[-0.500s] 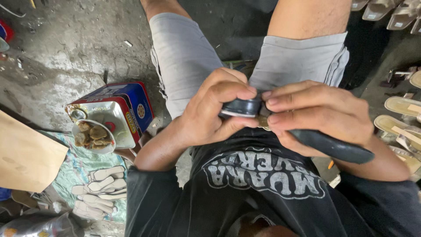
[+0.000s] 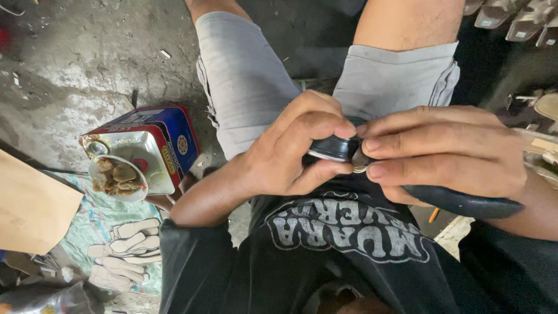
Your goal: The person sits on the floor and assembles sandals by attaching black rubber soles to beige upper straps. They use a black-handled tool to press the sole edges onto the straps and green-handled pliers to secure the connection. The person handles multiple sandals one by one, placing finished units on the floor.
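My left hand (image 2: 290,148) and my right hand (image 2: 447,154) meet over my lap, above grey shorts (image 2: 250,75) and a black printed shirt (image 2: 349,232). Between them they pinch a glossy black shoe piece (image 2: 334,148). The left thumb and fingers wrap its left end, and the right fingertips press on its right end. A long black curved part (image 2: 465,203) runs on under my right palm toward the right. A small grey bit shows between my fingertips, too small to make out.
A blue and red tin can (image 2: 154,142) stands on the concrete floor at left, with a small dish of brown lumps (image 2: 116,177) on top. Pale sole cutouts (image 2: 125,247) lie on a teal cloth. Brown cardboard (image 2: 32,206) sits far left. Sandals (image 2: 511,20) line the right side.
Both hands keep their pinch on the black piece in the same spot over my lap. Only a slight shift of the fingers shows.
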